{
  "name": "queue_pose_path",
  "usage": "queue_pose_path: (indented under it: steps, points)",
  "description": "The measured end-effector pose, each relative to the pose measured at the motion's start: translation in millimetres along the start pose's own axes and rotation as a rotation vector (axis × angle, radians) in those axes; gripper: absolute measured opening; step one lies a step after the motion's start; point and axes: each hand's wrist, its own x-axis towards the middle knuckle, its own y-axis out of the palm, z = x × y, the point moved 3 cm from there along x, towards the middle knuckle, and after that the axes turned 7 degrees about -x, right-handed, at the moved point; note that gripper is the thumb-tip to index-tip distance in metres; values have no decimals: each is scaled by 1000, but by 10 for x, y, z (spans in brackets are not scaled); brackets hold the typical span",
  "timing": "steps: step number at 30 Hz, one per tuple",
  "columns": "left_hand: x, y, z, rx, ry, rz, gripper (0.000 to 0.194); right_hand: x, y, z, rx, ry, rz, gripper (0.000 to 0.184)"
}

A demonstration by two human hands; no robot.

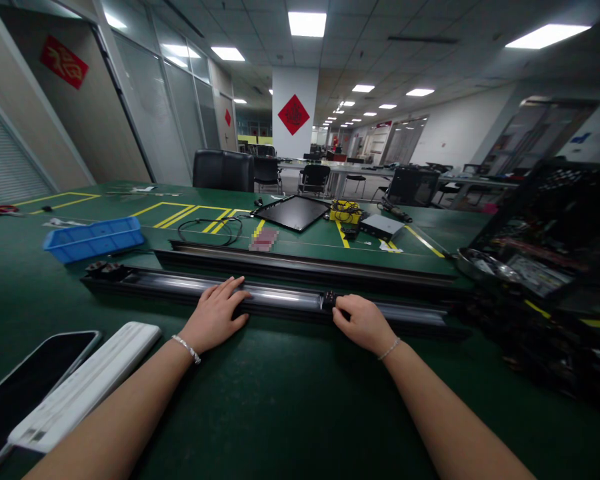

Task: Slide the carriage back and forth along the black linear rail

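Note:
A long black and silver rail (280, 295) lies across the green table (260, 400) in front of me. My left hand (215, 315) rests flat on it, fingers stretched out along the top. My right hand (361, 322) is closed in a pinch on a small black slider block (329, 299) that sits on the rail. A second long black rail (300, 263) lies parallel just behind the first. A small black end piece (105, 269) sits at the near rail's left end.
A blue bin (94, 238) stands at the left. A white bar (83, 383) and a dark screen (25, 387) lie near left. Behind are a cable loop (211, 231), black panel (293, 212), yellow box (345, 211). Dark crates (545, 247) crowd the right.

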Motion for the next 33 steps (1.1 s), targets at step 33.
queue_pose_path:
  steps: [33]
  points:
    - [-25,5,-48,7,-2,-36,56,-161,60,-30,-4,-23,-131,16]
